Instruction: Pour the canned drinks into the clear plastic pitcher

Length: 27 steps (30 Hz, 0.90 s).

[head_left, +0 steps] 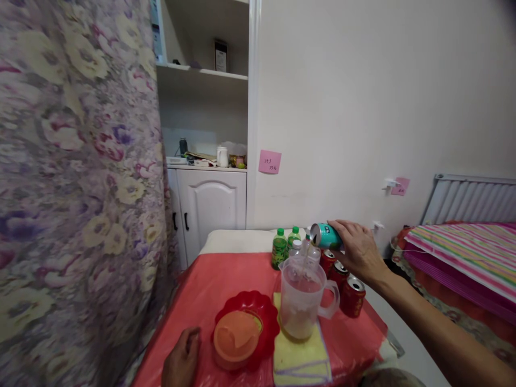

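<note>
My right hand point(357, 244) grips a teal drink can point(328, 236), tipped on its side with its opening toward the left. A thin stream of liquid falls from the can into a clear plastic measuring jug point(298, 306). The jug stands upright on a folded yellow cloth point(300, 363), its handle to the right. Left of it, a red scalloped plate point(264, 306) carries an orange bowl point(236, 341). My left hand point(183, 357) rests on the table beside the plate, fingers curled and nothing visible in them.
Behind the jug stand green-capped bottles point(279, 250) and clear bottles point(312, 252). Several opened red cans point(353, 298) line the right side. A red cover point(177, 306) lies over the table. A floral curtain point(76, 188) hangs at left; a bed point(467, 242) is at right.
</note>
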Motion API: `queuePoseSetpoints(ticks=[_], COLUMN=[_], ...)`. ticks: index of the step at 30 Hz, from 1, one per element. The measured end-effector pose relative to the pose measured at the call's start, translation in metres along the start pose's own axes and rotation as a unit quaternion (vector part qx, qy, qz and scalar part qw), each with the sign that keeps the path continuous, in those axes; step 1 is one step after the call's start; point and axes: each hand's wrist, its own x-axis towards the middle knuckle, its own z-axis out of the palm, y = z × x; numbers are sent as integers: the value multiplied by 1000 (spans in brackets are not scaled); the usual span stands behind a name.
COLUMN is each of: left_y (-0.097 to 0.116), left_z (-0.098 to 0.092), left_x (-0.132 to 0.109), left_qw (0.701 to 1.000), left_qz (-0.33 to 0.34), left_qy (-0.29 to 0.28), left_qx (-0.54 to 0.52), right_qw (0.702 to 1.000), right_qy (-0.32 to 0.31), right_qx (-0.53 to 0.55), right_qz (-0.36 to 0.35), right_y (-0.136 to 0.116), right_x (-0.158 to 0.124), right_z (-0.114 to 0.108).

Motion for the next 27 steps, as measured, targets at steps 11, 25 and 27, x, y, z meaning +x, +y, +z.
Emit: queuePoseSetpoints(ticks=[11, 25, 27], left_y=[-1, -1, -1], left_z=[1, 1, 1], left_x=[0, -1, -1], left_qw=[1000, 1000, 1000], left_qz=[-13, -4, -2], left_qy=[-18, 0, -1], left_qx=[10, 2, 5], right_qw=[1000, 1000, 1000], right_qy=[-6, -2, -2], right_qx=[-4, -11, -13], right_qz=[-4, -11, -11], right_y=[-1, 1, 0], right_x=[2, -2, -2], right_z=[-5, -1, -1])
